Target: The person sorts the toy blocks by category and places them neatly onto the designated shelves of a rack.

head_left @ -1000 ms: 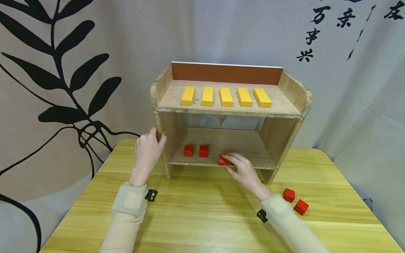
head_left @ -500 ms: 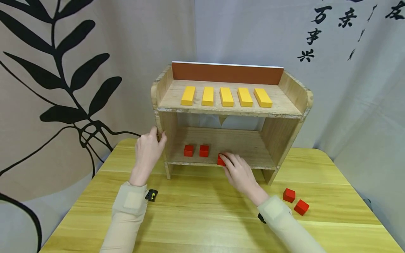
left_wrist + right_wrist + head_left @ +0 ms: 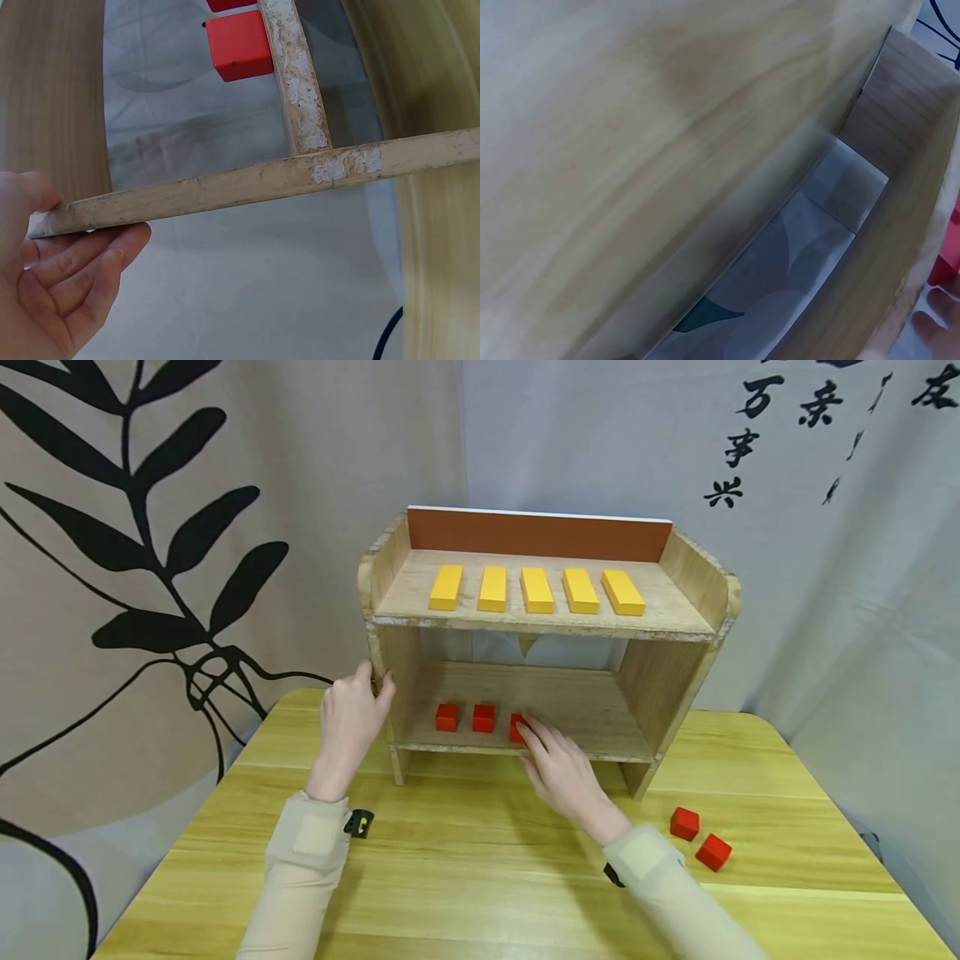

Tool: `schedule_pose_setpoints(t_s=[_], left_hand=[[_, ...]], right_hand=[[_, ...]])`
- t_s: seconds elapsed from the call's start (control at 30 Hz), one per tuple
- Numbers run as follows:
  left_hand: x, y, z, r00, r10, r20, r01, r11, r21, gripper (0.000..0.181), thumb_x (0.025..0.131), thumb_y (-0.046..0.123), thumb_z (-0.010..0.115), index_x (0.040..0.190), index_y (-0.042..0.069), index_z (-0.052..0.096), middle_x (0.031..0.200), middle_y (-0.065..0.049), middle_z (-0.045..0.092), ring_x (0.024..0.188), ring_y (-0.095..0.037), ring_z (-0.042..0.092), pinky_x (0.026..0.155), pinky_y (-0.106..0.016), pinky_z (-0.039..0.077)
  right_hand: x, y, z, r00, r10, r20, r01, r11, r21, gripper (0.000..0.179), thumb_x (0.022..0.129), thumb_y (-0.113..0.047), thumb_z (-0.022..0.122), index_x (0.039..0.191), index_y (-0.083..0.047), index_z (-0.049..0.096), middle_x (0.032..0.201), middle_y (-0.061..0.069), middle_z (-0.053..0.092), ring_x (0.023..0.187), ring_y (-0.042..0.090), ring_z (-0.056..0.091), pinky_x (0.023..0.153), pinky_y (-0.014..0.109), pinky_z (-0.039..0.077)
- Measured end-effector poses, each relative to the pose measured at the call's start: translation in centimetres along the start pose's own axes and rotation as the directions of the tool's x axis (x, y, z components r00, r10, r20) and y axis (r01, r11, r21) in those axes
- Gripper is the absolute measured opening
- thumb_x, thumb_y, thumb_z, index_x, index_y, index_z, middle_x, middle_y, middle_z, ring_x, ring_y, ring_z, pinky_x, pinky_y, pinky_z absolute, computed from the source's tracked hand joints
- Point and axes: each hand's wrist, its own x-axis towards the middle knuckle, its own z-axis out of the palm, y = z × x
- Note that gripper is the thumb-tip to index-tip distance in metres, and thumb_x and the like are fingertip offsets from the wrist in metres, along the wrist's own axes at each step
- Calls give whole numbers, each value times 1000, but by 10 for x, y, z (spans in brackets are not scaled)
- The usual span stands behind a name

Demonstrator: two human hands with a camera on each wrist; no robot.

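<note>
My left hand (image 3: 351,718) grips the left side panel of a small wooden shelf (image 3: 525,750); in the left wrist view, the thumb lies on one side of the panel and the fingers on the other. At the lower board's front, my right hand (image 3: 562,768) touches a red cube (image 3: 516,727) with its fingertips, which cover the cube's right part. The thumb is lower, apart from the cube. Left of it, two more red cubes stand in line, one in the middle (image 3: 483,718) and one nearer the panel (image 3: 447,717). The right wrist view catches only fingertips (image 3: 936,319) beside red.
Several yellow blocks (image 3: 537,590) lie in a row on the upper board. Two loose red cubes, one farther back (image 3: 685,823) and one nearer (image 3: 713,852), rest on the wooden table (image 3: 450,877) right of the shelf. A printed curtain (image 3: 570,435) hangs behind.
The right hand has moved the third red cube back and slightly left, from the lower board's front edge onto the board. Its thumb has come away from the cube. The left hand stays put.
</note>
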Motion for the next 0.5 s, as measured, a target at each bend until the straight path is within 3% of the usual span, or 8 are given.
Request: schedule_pose_setpoints(t_s=[0.5], left_hand=[[0, 2, -2, 1000, -13, 5, 13, 1000, 4, 31, 90, 15, 58, 66, -2, 48, 43, -2, 32, 34, -16, 31, 35, -24, 22]], right_hand=[[9, 2, 2, 991, 71, 110, -73, 997, 9, 48, 90, -20, 63, 134, -3, 51, 142, 16, 49, 128, 32, 51, 98, 43, 48]])
